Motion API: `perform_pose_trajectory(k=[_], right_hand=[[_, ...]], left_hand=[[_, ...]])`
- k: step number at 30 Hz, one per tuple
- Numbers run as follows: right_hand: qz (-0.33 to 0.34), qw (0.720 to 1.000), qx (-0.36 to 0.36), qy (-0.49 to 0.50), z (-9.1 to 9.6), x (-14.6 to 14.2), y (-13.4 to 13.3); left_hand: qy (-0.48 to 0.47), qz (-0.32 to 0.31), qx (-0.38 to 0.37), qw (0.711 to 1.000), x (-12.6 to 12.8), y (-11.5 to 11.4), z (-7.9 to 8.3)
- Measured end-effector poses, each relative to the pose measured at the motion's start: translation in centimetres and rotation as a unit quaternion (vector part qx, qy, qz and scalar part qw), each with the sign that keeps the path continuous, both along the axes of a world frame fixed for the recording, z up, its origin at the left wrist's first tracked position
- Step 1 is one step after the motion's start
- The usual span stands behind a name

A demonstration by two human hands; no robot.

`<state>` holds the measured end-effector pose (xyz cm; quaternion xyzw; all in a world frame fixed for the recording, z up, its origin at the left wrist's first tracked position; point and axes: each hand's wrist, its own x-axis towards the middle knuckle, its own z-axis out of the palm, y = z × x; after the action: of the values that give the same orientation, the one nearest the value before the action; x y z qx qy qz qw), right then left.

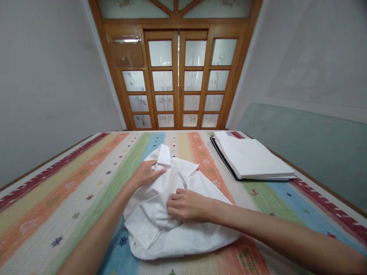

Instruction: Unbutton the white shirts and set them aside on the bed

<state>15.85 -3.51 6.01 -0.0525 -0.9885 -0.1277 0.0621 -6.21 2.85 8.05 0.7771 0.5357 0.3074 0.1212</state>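
Note:
A white collared shirt (pixel 155 217) lies crumpled on the table in front of me, its collar pointing away and a few buttons showing near the lower left. My left hand (pixel 147 172) grips the shirt beside the collar, thumb on top and the fingers partly hidden in the cloth. Across the middle of the shirt, my right hand (pixel 186 205) is closed with its fingers curled into the front fabric.
A striped, patterned cloth (pixel 94 179) covers the table. To the right lies a stack of folded white cloth (pixel 255 156) with a black piece under it. A greenish panel (pixel 304 133) stands along the right side; wooden glass-paned doors (pixel 179 76) are beyond the far edge.

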Motion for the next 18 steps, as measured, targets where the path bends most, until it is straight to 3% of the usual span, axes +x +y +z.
perform_pose_trajectory(k=[3,7,10,13,15,18], right_hand=[[-0.100,0.995,0.001,0.013,1.3,1.2,1.3],[-0.267,0.953,0.014,0.141,3.8,5.0,4.7],[-0.400,0.877,0.034,0.265,5.4,8.9,7.8],[-0.520,0.793,0.007,0.317,6.3,12.1,10.3],[-0.562,0.770,-0.027,0.302,6.4,13.2,11.1],[-0.566,0.772,-0.054,0.284,6.1,12.7,11.0]], left_hand=[[-0.032,0.029,0.008,0.999,-0.8,0.1,0.5],[-0.165,0.158,0.087,0.970,-2.6,0.2,2.4],[-0.278,0.254,0.166,0.912,-4.3,0.3,3.7],[-0.356,0.298,0.208,0.861,-5.5,0.5,4.5],[-0.376,0.292,0.191,0.859,-5.8,0.3,4.8],[-0.344,0.244,0.156,0.893,-5.4,-0.3,5.3]])
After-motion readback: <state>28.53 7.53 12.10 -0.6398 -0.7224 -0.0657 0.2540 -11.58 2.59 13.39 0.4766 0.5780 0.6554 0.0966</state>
